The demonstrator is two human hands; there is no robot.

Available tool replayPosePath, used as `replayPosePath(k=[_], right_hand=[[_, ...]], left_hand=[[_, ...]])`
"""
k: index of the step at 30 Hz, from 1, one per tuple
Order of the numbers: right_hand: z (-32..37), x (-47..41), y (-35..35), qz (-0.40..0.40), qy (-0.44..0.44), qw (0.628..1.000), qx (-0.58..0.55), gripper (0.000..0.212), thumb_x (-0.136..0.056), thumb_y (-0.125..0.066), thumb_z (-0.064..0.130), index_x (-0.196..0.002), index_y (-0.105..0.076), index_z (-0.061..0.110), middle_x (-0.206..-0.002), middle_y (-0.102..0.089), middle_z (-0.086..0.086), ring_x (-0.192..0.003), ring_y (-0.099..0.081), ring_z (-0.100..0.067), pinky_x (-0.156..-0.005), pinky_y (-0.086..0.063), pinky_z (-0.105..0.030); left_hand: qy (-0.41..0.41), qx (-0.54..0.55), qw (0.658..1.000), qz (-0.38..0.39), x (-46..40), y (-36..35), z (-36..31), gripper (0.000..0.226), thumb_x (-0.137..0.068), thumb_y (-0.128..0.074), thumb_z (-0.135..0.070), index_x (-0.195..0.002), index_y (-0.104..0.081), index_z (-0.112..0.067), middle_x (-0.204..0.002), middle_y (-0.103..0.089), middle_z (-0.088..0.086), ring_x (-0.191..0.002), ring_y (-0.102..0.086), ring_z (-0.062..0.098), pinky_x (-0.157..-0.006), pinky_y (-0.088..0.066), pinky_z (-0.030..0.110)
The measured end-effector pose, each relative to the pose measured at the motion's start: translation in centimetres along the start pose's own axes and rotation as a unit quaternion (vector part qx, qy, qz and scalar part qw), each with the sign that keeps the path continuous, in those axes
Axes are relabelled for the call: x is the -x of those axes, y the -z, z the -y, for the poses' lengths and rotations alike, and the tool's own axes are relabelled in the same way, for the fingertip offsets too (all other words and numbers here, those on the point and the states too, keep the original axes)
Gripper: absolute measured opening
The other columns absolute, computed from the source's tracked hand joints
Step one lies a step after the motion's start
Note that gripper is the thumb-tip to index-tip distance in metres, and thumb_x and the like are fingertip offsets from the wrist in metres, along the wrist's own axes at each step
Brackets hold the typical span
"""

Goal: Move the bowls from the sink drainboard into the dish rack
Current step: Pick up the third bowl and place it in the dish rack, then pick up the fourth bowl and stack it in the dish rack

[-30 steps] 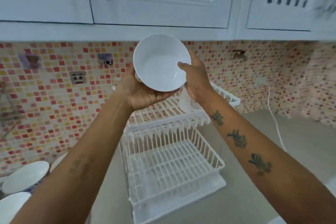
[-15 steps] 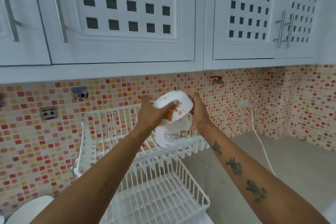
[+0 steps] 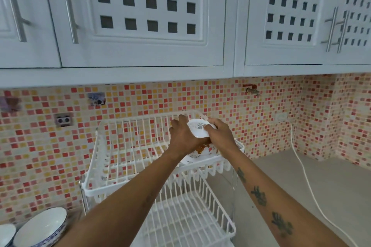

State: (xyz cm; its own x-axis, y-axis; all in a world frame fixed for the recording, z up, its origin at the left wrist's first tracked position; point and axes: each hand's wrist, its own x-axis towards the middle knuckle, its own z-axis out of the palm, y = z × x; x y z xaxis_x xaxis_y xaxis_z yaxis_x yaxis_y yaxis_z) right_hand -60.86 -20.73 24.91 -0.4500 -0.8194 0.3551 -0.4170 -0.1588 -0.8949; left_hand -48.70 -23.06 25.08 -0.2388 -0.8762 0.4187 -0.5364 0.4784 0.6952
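To your left the dish rack's (image 3: 112, 158) upper tier is bare wire; its right end is blocked by stacked bowls (image 3: 197, 147) and both hands.

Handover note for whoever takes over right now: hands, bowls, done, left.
Left hand and right hand: both grip one white bowl, turned upside down, over another upturned bowl with cartoon print in the right end of the dish rack's top tier.
Lower tier: looks bare.
Done: cartoon bowl racked; the white one is being set onto it, not released.
Left: let go, then fetch the blue-patterned bowl and the white one beside it at lower left.
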Motion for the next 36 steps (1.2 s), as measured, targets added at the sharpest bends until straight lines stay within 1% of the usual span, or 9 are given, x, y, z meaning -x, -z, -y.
replayPosePath(k=[3, 9, 15, 18, 20, 23, 26, 31, 36], right_hand=[[0.1, 0.0, 0.1, 0.005, -0.014, 1.000, 0.025, 0.030, -0.089, -0.050, 0.019, -0.115, -0.062, 0.011, -0.116, -0.062, -0.005, -0.095, -0.058, -0.020, -0.075, -0.048, -0.034], [0.1, -0.1, -0.2, 0.025, -0.023, 0.998, 0.044, 0.034, -0.092, -0.046, 0.021, -0.121, -0.057, 0.010, -0.122, -0.059, -0.007, -0.096, -0.055, -0.020, -0.063, -0.041, -0.026], [-0.1, -0.4, -0.6, 0.015, -0.017, 0.998, 0.060, 0.034, -0.092, -0.045, 0.021, -0.122, -0.056, 0.010, -0.123, -0.058, -0.008, -0.094, -0.055, -0.019, -0.056, -0.043, -0.023], [0.0, -0.3, -0.8, 0.002, -0.018, 0.998, 0.061, 0.036, -0.091, -0.048, 0.020, -0.125, -0.056, 0.009, -0.125, -0.056, -0.010, -0.096, -0.059, -0.025, -0.042, -0.046, -0.019], [0.2, 0.0, -0.7, -0.025, 0.003, 0.997, 0.078, 0.036, -0.092, -0.049, 0.020, -0.125, -0.057, 0.009, -0.130, -0.054, -0.012, -0.103, -0.060, -0.029, -0.054, -0.052, -0.022], [1.1, 1.2, -0.5, -0.092, 0.092, 0.984, 0.120, 0.031, -0.092, -0.052, 0.020, -0.120, -0.061, 0.010, -0.134, -0.050, -0.012, -0.120, -0.052, -0.029, -0.100, -0.043, -0.037], [4.1, 3.1, -1.9, -0.097, 0.155, 0.977, 0.107, 0.025, -0.091, -0.052, 0.017, -0.111, -0.065, 0.008, -0.131, -0.051, -0.013, -0.123, -0.049, -0.031, -0.108, -0.036, -0.040], [11.9, 6.5, -9.5, 0.012, 0.192, 0.981, 0.028, 0.026, -0.092, -0.050, 0.017, -0.110, -0.067, 0.010, -0.128, -0.056, -0.009, -0.112, -0.054, -0.019, -0.088, -0.036, -0.023], [16.4, 10.9, -21.2, 0.148, 0.209, 0.964, -0.070, 0.021, -0.090, -0.050, 0.025, -0.105, -0.065, 0.020, -0.123, -0.061, -0.007, -0.111, -0.060, -0.020, -0.084, -0.045, -0.028]], left_hand=[[-0.006, -0.031, 0.999, 0.003, -0.2, -0.5, 0.2, 0.103, -0.056, -0.084, -0.054, -0.132, -0.034, -0.005, -0.126, -0.040, 0.016, -0.121, -0.041, 0.032, -0.101, -0.042, 0.043], [0.008, -0.044, 0.999, 0.021, -0.3, -0.6, 0.7, 0.107, -0.051, -0.080, -0.059, -0.132, -0.036, -0.006, -0.129, -0.037, 0.015, -0.122, -0.040, 0.031, -0.103, -0.041, 0.041], [-0.007, -0.061, 0.998, 0.021, -0.4, -0.9, 1.2, 0.103, -0.063, -0.082, -0.052, -0.138, -0.031, -0.004, -0.135, -0.034, 0.015, -0.127, -0.036, 0.031, -0.107, -0.036, 0.040], [-0.004, -0.073, 0.995, 0.072, -0.3, -0.1, 1.4, 0.110, -0.065, -0.082, -0.051, -0.145, -0.020, -0.007, -0.143, -0.028, 0.013, -0.133, -0.031, 0.031, -0.109, -0.035, 0.043], [-0.009, -0.075, 0.991, 0.107, 0.1, 1.3, 1.6, 0.114, -0.067, -0.082, -0.049, -0.148, -0.013, -0.009, -0.149, -0.022, 0.013, -0.138, -0.026, 0.033, -0.112, -0.032, 0.045], [-0.003, -0.052, 0.992, 0.112, 0.9, 4.0, 2.2, 0.110, -0.075, -0.076, -0.049, -0.151, -0.005, -0.012, -0.156, -0.014, 0.014, -0.144, -0.021, 0.036, -0.115, -0.028, 0.048], [0.002, 0.006, 0.997, 0.076, 2.0, 7.7, 3.3, 0.099, -0.081, -0.069, -0.049, -0.150, -0.008, -0.013, -0.159, -0.016, 0.014, -0.145, -0.025, 0.034, -0.116, -0.031, 0.048], [0.009, -0.014, 0.999, -0.027, 4.7, 15.6, 7.3, 0.081, -0.088, -0.063, -0.044, -0.148, -0.018, -0.012, -0.154, -0.030, 0.014, -0.139, -0.036, 0.031, -0.112, -0.037, 0.043], [0.071, -0.010, 0.984, -0.165, 9.4, 26.0, 13.5, 0.061, -0.094, -0.054, -0.041, -0.140, -0.032, -0.008, -0.142, -0.046, 0.014, -0.128, -0.049, 0.028, -0.089, -0.046, 0.031]])
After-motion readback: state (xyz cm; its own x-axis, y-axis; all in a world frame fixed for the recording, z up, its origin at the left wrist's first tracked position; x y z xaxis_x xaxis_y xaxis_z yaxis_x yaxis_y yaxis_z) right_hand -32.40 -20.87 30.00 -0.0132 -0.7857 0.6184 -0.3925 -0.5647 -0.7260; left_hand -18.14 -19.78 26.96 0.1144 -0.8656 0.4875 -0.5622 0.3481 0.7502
